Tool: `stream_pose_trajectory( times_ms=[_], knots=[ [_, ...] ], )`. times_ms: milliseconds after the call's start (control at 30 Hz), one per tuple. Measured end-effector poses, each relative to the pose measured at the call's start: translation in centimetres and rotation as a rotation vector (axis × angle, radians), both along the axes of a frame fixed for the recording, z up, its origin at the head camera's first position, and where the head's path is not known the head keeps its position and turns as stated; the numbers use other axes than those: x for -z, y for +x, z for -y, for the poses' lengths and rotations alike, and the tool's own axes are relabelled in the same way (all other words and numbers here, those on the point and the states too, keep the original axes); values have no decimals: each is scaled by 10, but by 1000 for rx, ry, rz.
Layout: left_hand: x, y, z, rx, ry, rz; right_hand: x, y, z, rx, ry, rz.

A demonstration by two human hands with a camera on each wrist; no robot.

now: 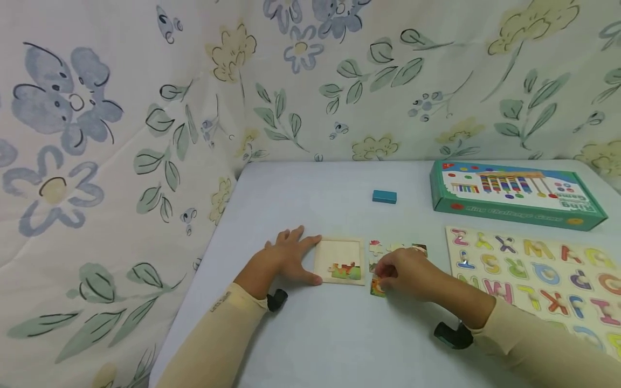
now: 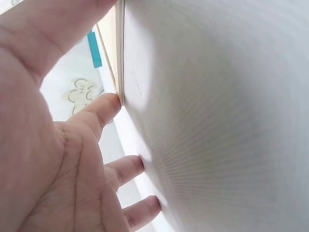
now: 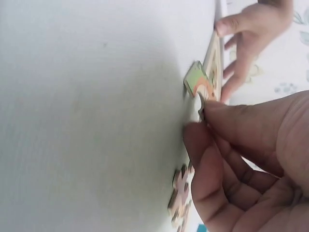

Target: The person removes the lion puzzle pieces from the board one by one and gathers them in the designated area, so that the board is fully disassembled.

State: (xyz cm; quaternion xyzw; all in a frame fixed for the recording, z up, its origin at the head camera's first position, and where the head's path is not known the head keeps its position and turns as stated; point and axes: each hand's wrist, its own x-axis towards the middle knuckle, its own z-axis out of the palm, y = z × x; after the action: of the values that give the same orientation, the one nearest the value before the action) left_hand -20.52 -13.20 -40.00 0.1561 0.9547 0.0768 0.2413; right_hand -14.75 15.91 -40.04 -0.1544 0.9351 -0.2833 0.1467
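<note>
A shallow wooden puzzle tray (image 1: 338, 249) lies on the white table, with a few joined picture pieces (image 1: 346, 271) in its lower right part. My left hand (image 1: 291, 257) is spread beside it; thumb and forefinger touch its left edge, and the other fingertips rest on the table. To the right of the tray, my right hand (image 1: 409, 272) pinches a small jigsaw piece (image 3: 201, 108) between thumb and forefinger. Just by it lies a green and orange piece (image 3: 195, 77). More loose pieces (image 1: 375, 248) lie around the right hand, partly hidden by it.
A wooden alphabet board (image 1: 521, 248) with colourful letters lies at the right, partly under the right forearm. Behind it stands a green Ring Challenge Game box (image 1: 516, 215). A small blue block (image 1: 384, 196) sits farther back. Floral cloth (image 1: 301, 108) hangs behind the table.
</note>
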Motion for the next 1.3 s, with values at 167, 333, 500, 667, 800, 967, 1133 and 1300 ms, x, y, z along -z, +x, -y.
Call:
stream_pose_trajectory(
  times_ms=[167,333,500,667,800,967,1133,1300],
  knots=[
    [0,1,1,-6,10,6,3,2,9,-15,40,-59],
    [-1,2,0,-18,12,-1,2,4,12,-26,63,-81],
    [0,2,0,-22,6,-13,-3,0,19,-12,101,-80],
    [1,1,1,-28,0,-12,-8,-9,40,-44,150,-112],
    [1,0,-1,-28,-1,2,-8,-16,57,-74,174,-115],
    [1,1,-2,-19,0,6,-2,-23,73,-109,164,-138],
    [-1,1,-1,-15,3,-8,3,-29,82,-133,149,-136],
    [-2,1,0,-21,-1,-10,5,-31,88,-140,133,-148]
  ],
)
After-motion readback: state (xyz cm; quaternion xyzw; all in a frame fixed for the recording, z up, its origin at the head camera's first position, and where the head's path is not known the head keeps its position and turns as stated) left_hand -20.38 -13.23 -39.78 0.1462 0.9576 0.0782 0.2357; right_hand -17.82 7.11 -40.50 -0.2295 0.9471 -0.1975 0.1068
